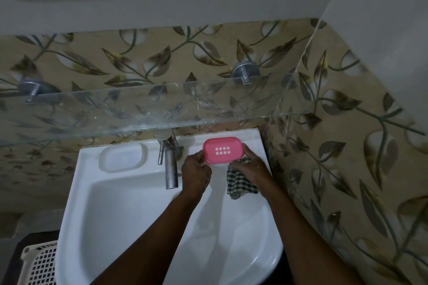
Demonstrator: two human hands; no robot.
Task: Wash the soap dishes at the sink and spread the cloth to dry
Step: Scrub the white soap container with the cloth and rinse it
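A pink soap dish [222, 151] with a grid of small drain holes is held over the back right ledge of the white sink [129, 227]. My left hand [196, 172] grips its left end. My right hand [251, 164] touches its right end and also clutches a black-and-white checked cloth [239, 184], which hangs bunched below the hand over the basin. I cannot tell whether the dish rests on the ledge or hovers just above it.
A metal tap [170, 164] stands at the sink's back middle, left of my hands. A moulded soap recess [122, 156] lies at the back left. A glass shelf [148, 109] juts out above the sink. A white perforated basket [38, 264] sits at the lower left.
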